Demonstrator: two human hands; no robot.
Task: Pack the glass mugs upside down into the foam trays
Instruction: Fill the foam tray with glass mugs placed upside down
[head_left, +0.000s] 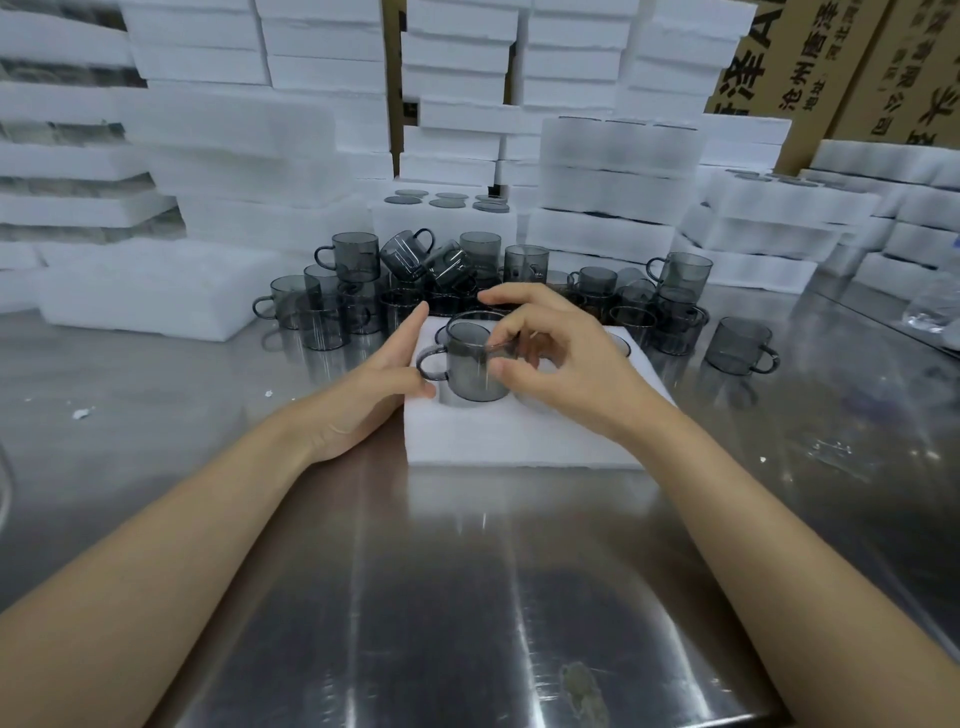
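OK, near edge first: brushed stainless-steel worktop (467, 597), forearms reaching in from 7 and 5 o'clock.

White foam tray (519, 441) sits dead ahead at 12.

Left hand (374, 379) lies at the tray's 9 o'clock edge. Grip spread, fingers straight along the foam, thumb just beside the mug handle. Reads as bracing the tray so it doesn't skate on the steel.

Right hand (566, 374) works from 3 o'clock. Grip pinching the wall of the smoky grey glass mug (472, 374) between thumb and curled index finger. Other fingers are fanned clear, probably to keep the pocket in sight.

Mug's lower end is partly down in the tray's near-left pocket, handle pointing to 9. Can't tell through the tinted glass which end is up.

Judgement: seating step, tray barely started. Open pocket (621, 344) shows at the tray's 2 o'clock.

Behind the tray at 12: loose heap of matching grey mugs (358, 260), some stacked, a couple tipped. Supply kept within reach. Lone grey mug (740, 345) stands apart at 2.

Further back: filled foam block (441, 218) with dark round discs in its top, likely mug bases.

Farthest: wall of stacked white foam trays (322, 47), and brown printed cardboard cartons (810, 62) at 1 o'clock.
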